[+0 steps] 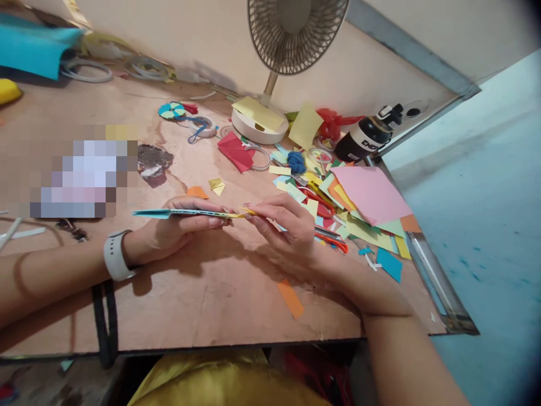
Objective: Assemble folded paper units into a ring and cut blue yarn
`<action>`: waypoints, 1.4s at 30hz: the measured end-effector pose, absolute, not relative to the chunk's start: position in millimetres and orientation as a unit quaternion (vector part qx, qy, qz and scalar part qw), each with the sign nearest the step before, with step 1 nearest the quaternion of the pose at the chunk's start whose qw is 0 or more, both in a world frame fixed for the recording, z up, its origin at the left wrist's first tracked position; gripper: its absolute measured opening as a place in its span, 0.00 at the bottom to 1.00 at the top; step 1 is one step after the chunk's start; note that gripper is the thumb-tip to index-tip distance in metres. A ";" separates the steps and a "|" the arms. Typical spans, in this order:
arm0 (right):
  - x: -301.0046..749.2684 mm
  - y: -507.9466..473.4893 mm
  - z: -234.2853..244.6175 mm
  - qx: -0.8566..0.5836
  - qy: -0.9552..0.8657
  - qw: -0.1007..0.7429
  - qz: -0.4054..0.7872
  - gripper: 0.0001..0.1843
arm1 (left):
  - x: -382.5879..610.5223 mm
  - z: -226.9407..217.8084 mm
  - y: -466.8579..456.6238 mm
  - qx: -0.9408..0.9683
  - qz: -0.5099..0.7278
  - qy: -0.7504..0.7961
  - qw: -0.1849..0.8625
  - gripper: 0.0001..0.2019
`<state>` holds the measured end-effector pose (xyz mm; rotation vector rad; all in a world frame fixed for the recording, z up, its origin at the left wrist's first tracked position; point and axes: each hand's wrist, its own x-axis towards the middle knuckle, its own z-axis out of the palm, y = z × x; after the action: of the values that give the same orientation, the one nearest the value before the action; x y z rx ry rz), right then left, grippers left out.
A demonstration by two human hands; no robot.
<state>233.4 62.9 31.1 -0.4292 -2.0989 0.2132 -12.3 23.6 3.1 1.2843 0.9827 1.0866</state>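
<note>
Over the middle of the table, my left hand (pixel 186 225) is closed on a flat folded paper piece (pixel 154 213), blue at its left and seen almost edge-on. Its right end is yellow, and there my right hand (pixel 283 223) pinches a small yellow tip between thumb and fingers. Just behind my left hand lie an orange paper scrap (pixel 197 192) and a small folded yellow paper (pixel 217 186). An orange paper strip (pixel 291 299) rests on the table in front of my right hand.
Paper sheets (pixel 367 192), scissors (pixel 319 203) and a cutter (pixel 332 239) crowd the right side. A fan (pixel 260 127), blue yarn (pixel 296 162) and a black bottle (pixel 364 138) stand farther back. A black strap (pixel 105 327) hangs over the front edge.
</note>
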 end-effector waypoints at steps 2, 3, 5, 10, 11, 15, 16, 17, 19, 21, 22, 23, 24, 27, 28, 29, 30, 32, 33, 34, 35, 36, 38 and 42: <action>233.2 62.5 31.1 -0.170 -0.858 0.477 0.083 0.10 | -12.4 1.4 23.0 0.543 0.466 0.408 0.568 0.07; 233.0 62.4 31.2 -0.167 -0.858 0.479 0.084 0.10 | -12.5 0.8 22.9 0.543 0.465 0.406 0.570 0.07; 232.8 62.4 31.4 -0.165 -0.857 0.481 0.087 0.10 | -13.0 -0.5 22.8 0.544 0.462 0.406 0.570 0.07; 233.6 62.8 29.9 -0.169 -0.858 0.477 0.082 0.10 | -14.8 -3.1 23.9 0.549 0.467 0.397 0.569 0.06; 233.8 62.8 29.0 -0.170 -0.859 0.476 0.084 0.11 | -14.9 -2.8 24.1 0.549 0.464 0.394 0.572 0.06; 234.5 62.2 25.5 -0.172 -0.862 0.468 0.093 0.12 | -14.0 0.8 24.1 0.555 0.454 0.409 0.565 0.07; 234.6 61.9 25.3 -0.169 -0.864 0.466 0.091 0.13 | -13.5 1.6 23.9 0.556 0.456 0.413 0.559 0.07; 234.6 61.7 25.6 -0.165 -0.865 0.466 0.086 0.13 | -13.1 2.2 23.6 0.554 0.458 0.415 0.557 0.07; 234.8 61.6 27.5 -0.159 -0.863 0.473 0.078 0.14 | -12.4 2.4 22.9 0.543 0.460 0.413 0.568 0.07; 235.0 62.1 30.4 -0.156 -0.856 0.486 0.082 0.15 | -11.9 2.4 22.3 0.526 0.461 0.407 0.587 0.07; 235.1 62.4 31.8 -0.155 -0.853 0.491 0.085 0.15 | -11.8 2.6 22.1 0.523 0.457 0.408 0.592 0.07; 235.1 62.8 32.8 -0.156 -0.852 0.493 0.087 0.15 | -11.6 3.1 21.9 0.524 0.454 0.412 0.591 0.07; 235.2 63.1 33.5 -0.157 -0.852 0.492 0.088 0.15 | -11.5 3.7 21.9 0.529 0.453 0.415 0.586 0.07; 234.9 63.1 33.2 -0.162 -0.857 0.482 0.083 0.13 | -11.5 5.7 22.3 0.547 0.456 0.414 0.567 0.06; 234.8 62.8 32.6 -0.164 -0.858 0.480 0.082 0.13 | -11.5 6.1 22.5 0.550 0.457 0.412 0.565 0.06; 234.7 62.5 31.9 -0.164 -0.859 0.479 0.080 0.12 | -11.5 6.4 22.7 0.552 0.457 0.409 0.564 0.05; 234.6 62.1 31.3 -0.164 -0.859 0.478 0.077 0.12 | -11.5 6.4 22.9 0.554 0.454 0.409 0.565 0.05; 234.5 61.4 30.0 -0.165 -0.861 0.475 0.073 0.11 | -11.5 6.4 23.3 0.554 0.453 0.406 0.568 0.05; 234.4 61.2 29.5 -0.165 -0.863 0.472 0.073 0.11 | -11.6 6.5 23.6 0.554 0.456 0.403 0.568 0.05; 234.4 61.0 29.0 -0.166 -0.864 0.470 0.074 0.10 | -11.6 6.6 23.8 0.554 0.458 0.400 0.568 0.05; 234.3 60.9 28.7 -0.167 -0.865 0.468 0.074 0.10 | -11.6 6.8 23.9 0.556 0.460 0.396 0.568 0.05; 234.2 61.0 28.5 -0.167 -0.864 0.468 0.074 0.10 | -11.6 7.2 24.0 0.558 0.463 0.393 0.566 0.05; 233.9 61.6 28.7 -0.166 -0.861 0.474 0.077 0.10 | -11.6 7.8 23.8 0.562 0.461 0.393 0.563 0.05; 233.7 64.3 31.7 -0.156 -0.850 0.495 0.094 0.11 | -11.5 6.2 22.6 0.539 0.452 0.391 0.593 0.06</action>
<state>233.7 64.3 31.7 -0.3790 -2.0597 0.2283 -11.5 22.6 6.2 1.2537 0.9080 1.0508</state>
